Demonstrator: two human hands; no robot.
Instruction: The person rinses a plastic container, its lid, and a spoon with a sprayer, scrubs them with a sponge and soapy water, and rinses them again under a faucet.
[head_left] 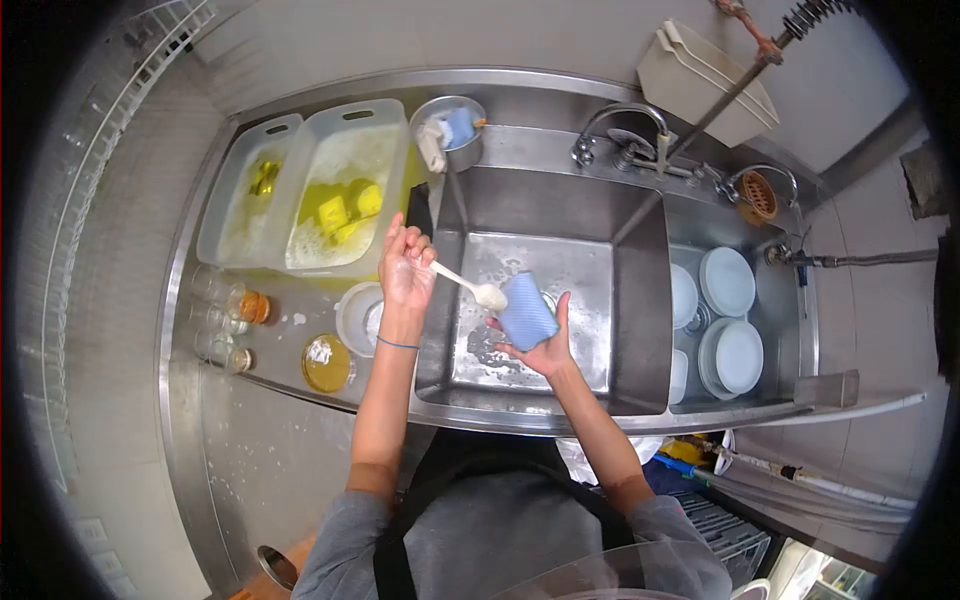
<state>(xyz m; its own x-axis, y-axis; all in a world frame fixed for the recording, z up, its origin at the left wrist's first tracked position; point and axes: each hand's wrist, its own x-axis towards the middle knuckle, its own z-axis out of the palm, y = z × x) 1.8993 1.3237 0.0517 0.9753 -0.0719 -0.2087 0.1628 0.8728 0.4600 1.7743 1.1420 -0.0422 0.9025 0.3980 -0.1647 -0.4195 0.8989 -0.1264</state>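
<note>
My left hand (406, 275) is closed around the handle of a white spoon (488, 296), palm turned up, with a blue band on the wrist. The spoon's bowl points right, over the steel sink basin (470, 370). In my right hand (545, 352) lies a light blue ribbed cleaning cloth (528, 312), the thumb along its right side and the fingers partly hidden beneath it. The cloth's left edge is right at the spoon's bowl.
Two plastic tubs (395, 150) of yellowish, foamy water stand at the left. Near them are a metal pot (468, 155), a white bowl (350, 318), a yellow lid (326, 363) and several glasses (222, 352). Stacked white plates (740, 357) sit in the right basin, below a faucet (625, 110).
</note>
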